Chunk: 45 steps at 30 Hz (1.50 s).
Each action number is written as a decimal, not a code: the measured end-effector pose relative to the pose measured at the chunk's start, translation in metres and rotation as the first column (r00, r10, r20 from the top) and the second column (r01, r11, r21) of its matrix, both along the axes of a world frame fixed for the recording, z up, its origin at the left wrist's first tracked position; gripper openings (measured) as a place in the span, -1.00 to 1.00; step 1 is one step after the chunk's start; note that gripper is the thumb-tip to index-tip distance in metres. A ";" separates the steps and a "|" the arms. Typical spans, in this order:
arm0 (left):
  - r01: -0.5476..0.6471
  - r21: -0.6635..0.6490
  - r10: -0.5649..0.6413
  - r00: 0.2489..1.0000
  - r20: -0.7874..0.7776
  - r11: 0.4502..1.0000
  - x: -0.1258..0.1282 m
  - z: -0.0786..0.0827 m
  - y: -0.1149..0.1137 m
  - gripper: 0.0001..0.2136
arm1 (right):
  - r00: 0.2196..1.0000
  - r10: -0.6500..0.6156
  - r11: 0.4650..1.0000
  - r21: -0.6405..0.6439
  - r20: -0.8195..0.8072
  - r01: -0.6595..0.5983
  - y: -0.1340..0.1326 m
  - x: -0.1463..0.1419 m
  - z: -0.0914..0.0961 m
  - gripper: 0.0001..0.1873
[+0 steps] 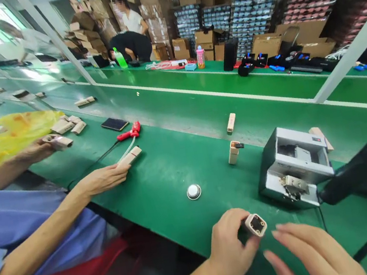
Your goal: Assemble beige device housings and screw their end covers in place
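Observation:
My left hand (230,246) is wrapped round a small beige rectangular casing (256,225), its end turned up. That end shows a dark interior with small screw-like dots in the corners. Just right of the casing is my right hand (309,252), fingers apart and nothing seen between them. Beyond my hands, a round silver-white disc or tin (194,191) lies on the green table (164,173). A similar beige casing (232,154) stands upright with a black piece sticking out at its top. Farther back is another beige casing (231,123).
A grey metal device (289,171) stands at right, near a black arm (365,164). To the left, a co-worker's hands (107,181) hold beige casings, near a red glue gun (130,132), a phone (114,124) and a yellow bag (22,132). A white post (347,53) rises behind.

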<state>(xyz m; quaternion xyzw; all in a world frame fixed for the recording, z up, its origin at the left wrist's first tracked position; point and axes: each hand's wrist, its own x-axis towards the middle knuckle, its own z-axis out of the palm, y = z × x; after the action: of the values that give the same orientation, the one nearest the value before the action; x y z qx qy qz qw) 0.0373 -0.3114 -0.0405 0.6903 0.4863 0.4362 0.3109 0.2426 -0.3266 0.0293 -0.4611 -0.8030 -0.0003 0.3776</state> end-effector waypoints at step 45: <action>0.256 0.080 -0.264 0.957 0.119 0.963 0.002 -0.008 0.015 -0.38 | 0.912 0.221 0.946 -0.304 0.346 -0.114 0.039 -0.026 0.048 -0.92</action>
<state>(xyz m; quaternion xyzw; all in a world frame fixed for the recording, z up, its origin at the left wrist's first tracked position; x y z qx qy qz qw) 0.0398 -0.2961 -0.0483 0.7284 0.3562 0.4501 0.3741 0.2162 -0.2878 0.0770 -0.4295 -0.8891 0.0567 0.1475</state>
